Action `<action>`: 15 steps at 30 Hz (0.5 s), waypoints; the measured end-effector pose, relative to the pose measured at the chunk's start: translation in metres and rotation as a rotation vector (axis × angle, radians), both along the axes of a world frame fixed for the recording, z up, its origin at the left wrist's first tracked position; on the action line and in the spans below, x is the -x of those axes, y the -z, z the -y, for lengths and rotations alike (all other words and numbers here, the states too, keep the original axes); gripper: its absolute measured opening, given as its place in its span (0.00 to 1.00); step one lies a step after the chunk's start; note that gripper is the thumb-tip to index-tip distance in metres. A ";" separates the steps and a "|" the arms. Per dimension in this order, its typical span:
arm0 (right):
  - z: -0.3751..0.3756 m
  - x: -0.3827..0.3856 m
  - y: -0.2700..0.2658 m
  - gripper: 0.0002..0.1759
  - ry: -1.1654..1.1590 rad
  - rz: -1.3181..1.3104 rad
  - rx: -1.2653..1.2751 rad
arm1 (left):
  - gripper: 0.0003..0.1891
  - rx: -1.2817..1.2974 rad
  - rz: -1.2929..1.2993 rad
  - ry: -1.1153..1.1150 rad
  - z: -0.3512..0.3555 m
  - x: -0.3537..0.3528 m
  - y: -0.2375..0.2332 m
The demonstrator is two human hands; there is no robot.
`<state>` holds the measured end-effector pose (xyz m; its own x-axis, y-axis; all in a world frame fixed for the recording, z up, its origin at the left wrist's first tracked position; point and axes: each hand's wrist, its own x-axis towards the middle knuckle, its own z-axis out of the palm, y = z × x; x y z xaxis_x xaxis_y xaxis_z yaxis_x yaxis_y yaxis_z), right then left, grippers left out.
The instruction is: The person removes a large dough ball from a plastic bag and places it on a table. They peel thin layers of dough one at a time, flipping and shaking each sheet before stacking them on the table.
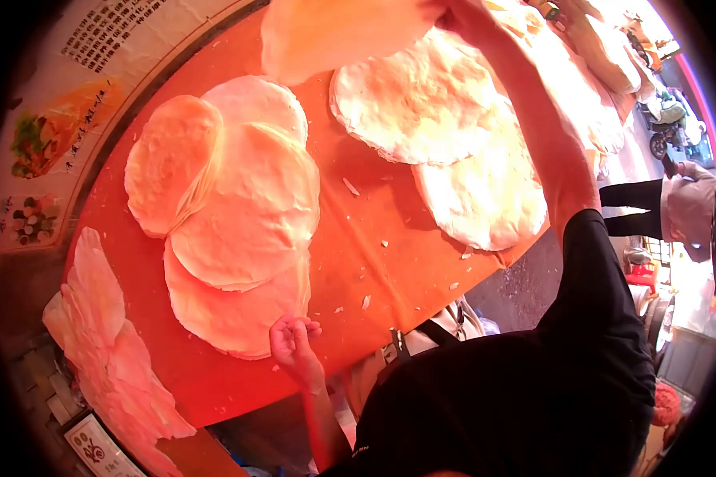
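Observation:
At the top, my right hand (461, 17) grips the edge of a thin round flatbread (342, 36), which hangs over the red table (358, 215). The fingers are partly lost in glare. My left hand (297, 346) is at the table's near edge, fingers loosely curled and slightly apart, nothing visible in it. Beside it lies a pile of overlapping flatbreads (247, 207), one of them folded at the left. More flatbreads (422, 103) overlap under bright light to the right, below my right forearm.
Crumpled flatbread sheets (107, 350) lie along the left edge of the table. Small crumbs dot the red surface. A printed poster (48, 159) is at the left. At the right, a person (688, 207) stands beyond the table, near a parked scooter (664, 127).

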<state>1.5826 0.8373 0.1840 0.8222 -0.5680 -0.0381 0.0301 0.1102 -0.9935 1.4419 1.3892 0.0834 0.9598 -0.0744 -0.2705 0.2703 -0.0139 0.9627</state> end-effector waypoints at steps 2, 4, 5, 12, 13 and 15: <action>0.038 0.003 0.080 0.09 0.028 -0.211 -0.137 | 0.09 -0.006 -0.101 -0.021 -0.002 0.005 0.004; 0.040 0.009 0.124 0.11 0.117 -0.338 -0.260 | 0.10 -0.031 -0.146 0.012 -0.001 0.007 0.010; 0.029 0.018 0.137 0.12 0.190 -0.360 -0.315 | 0.10 -0.045 -0.169 0.029 0.001 0.008 0.014; -0.056 0.024 0.143 0.16 0.080 -0.427 -0.351 | 0.13 -0.098 -0.218 0.077 0.007 0.018 0.025; -0.084 0.020 0.145 0.17 -0.054 -0.434 -0.298 | 0.13 -0.096 -0.227 0.077 0.010 0.019 0.029; -0.143 0.016 0.141 0.18 -0.374 -0.384 -0.287 | 0.13 -0.085 -0.243 0.096 0.013 0.024 0.028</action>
